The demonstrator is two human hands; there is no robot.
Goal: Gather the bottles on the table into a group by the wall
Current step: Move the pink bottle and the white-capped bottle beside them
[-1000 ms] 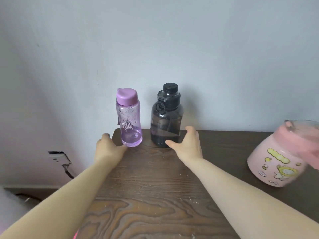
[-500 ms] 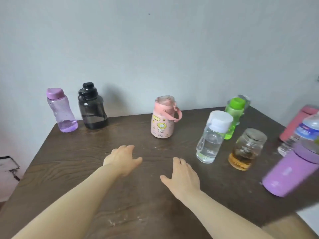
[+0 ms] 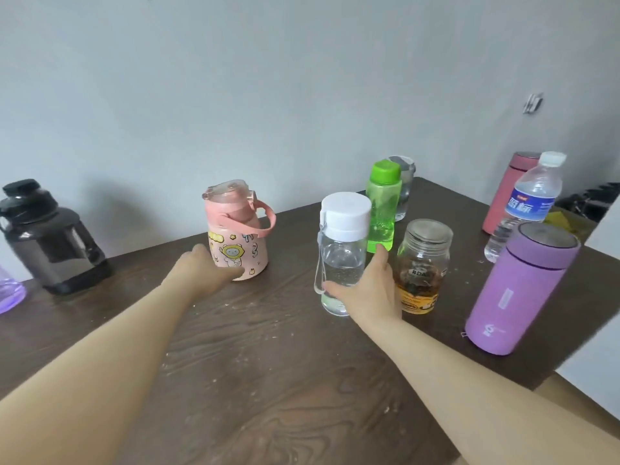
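Observation:
My left hand (image 3: 201,271) curls around the base of the pink cartoon bottle (image 3: 238,236), which stands mid-table a little off the wall. My right hand (image 3: 365,290) wraps the lower half of the clear bottle with a white cap (image 3: 342,250). By the wall at the far left stand the smoky black bottle (image 3: 50,243) and the edge of a purple see-through bottle (image 3: 8,292). To the right stand a green bottle (image 3: 382,203), a glass jar of amber liquid (image 3: 424,260), a purple flask (image 3: 523,286), a labelled water bottle (image 3: 533,203) and a pink flask (image 3: 506,193).
The dark wood table (image 3: 268,364) meets the grey wall (image 3: 302,112) along its far edge. A grey-lidded glass (image 3: 406,182) hides partly behind the green bottle. The table's right edge runs just past the purple flask.
My view swung right from the two bottles by the wall. Both hands moved forward from the bare tabletop: the left closed on the pink bottle, the right on the clear white-capped bottle.

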